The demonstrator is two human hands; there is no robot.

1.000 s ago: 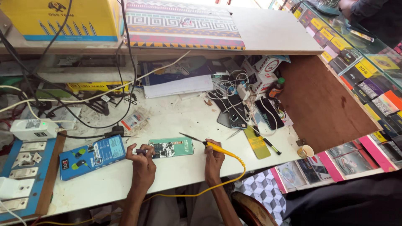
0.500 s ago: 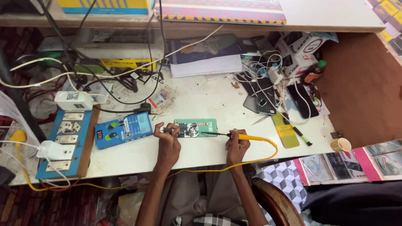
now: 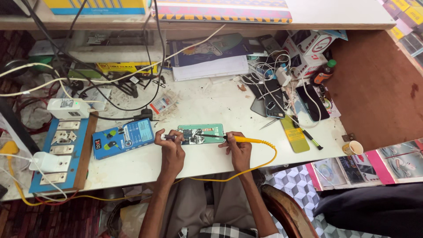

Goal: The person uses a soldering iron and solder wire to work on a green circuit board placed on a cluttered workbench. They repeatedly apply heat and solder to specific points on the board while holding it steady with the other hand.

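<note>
a cluttered white workbench (image 3: 211,161) under a shelf (image 3: 335,17), tangled cables far left, phones far right. at the near edge lies an opened green phone (image 3: 201,133). the left hand (image 3: 171,147) pinches tweezers (image 3: 169,137) over it; the right hand (image 3: 239,149) grips a yellow soldering iron (image 3: 244,139), its tip on the phone.

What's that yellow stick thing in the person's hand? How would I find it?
Look at the white workbench, near its front edge, where two hands meet over an opened green phone. The right hand holds a soldering iron, its dark tip on the phone. Its yellow handle trails a yellow cord looping off the bench, unlike the flat yellow card lying to its right.
</note>
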